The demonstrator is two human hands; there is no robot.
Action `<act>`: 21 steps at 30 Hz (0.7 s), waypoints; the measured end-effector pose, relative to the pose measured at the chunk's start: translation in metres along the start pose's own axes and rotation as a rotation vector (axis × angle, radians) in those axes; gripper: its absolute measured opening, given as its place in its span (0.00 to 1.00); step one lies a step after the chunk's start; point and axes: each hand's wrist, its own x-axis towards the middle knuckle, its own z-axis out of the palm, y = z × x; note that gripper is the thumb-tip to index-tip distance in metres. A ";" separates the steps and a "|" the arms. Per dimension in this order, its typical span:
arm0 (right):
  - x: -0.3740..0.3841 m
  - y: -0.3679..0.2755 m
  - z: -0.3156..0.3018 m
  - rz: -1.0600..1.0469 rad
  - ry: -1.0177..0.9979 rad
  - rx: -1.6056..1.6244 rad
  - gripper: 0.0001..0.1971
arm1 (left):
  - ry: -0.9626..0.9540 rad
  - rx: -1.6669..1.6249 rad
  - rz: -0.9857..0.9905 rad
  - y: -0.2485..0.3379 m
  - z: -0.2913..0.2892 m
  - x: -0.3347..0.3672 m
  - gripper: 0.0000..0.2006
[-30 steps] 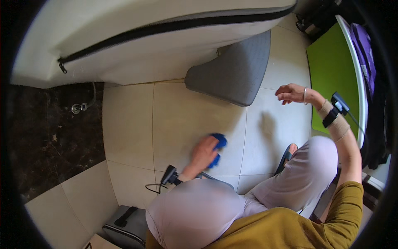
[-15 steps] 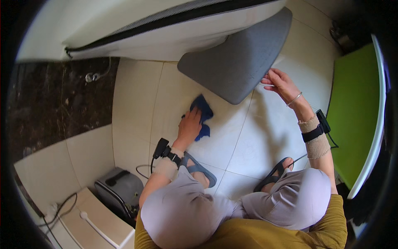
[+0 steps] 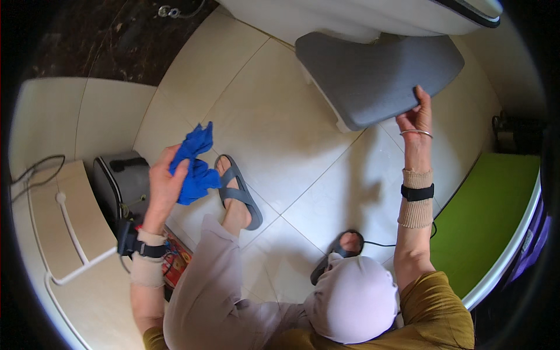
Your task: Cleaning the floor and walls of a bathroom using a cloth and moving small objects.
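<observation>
A bright-blue cloth (image 3: pixel 195 166) is seen bunched into loose folds, with ragged-looking corners sticking out at its far and right sides; it is gripped between the thumb and fingers of the left hand (image 3: pixel 166 178), over the left part of the tiled floor (image 3: pixel 286 175), just left of a sandalled foot (image 3: pixel 230 192). A smooth, dark-grey stool (image 3: pixel 373 76) with a curved, wedge-like top and pale supports is grasped at its near right edge by the right hand (image 3: pixel 417 114), the thumb laid on top. Half a second earlier, the cloth was pressed on the floor near the stool; it has since been brought nearer and to the left, while the stool's edge was already being touched. The right fingers are mostly hidden beneath that edge, and the stool's far side is covered by a white fixture (image 3: pixel 350 17), itself cut off. Whether the stool is lifted cannot be told.
</observation>
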 end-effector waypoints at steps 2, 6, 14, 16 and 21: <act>-0.006 -0.011 0.006 -0.007 -0.053 0.083 0.20 | 0.000 0.060 0.065 0.008 -0.031 -0.012 0.15; 0.004 -0.045 -0.013 0.047 0.019 0.145 0.15 | -0.056 0.241 0.107 0.040 -0.055 -0.012 0.15; 0.015 -0.078 -0.076 -0.043 0.007 0.102 0.16 | -0.121 0.336 0.336 0.048 -0.004 0.034 0.16; 0.013 -0.082 -0.090 -0.042 -0.006 0.106 0.16 | -0.130 0.292 0.418 0.041 0.036 0.059 0.16; 0.019 -0.101 -0.129 -0.068 -0.005 0.065 0.16 | -0.046 0.278 0.472 -0.001 0.134 0.136 0.18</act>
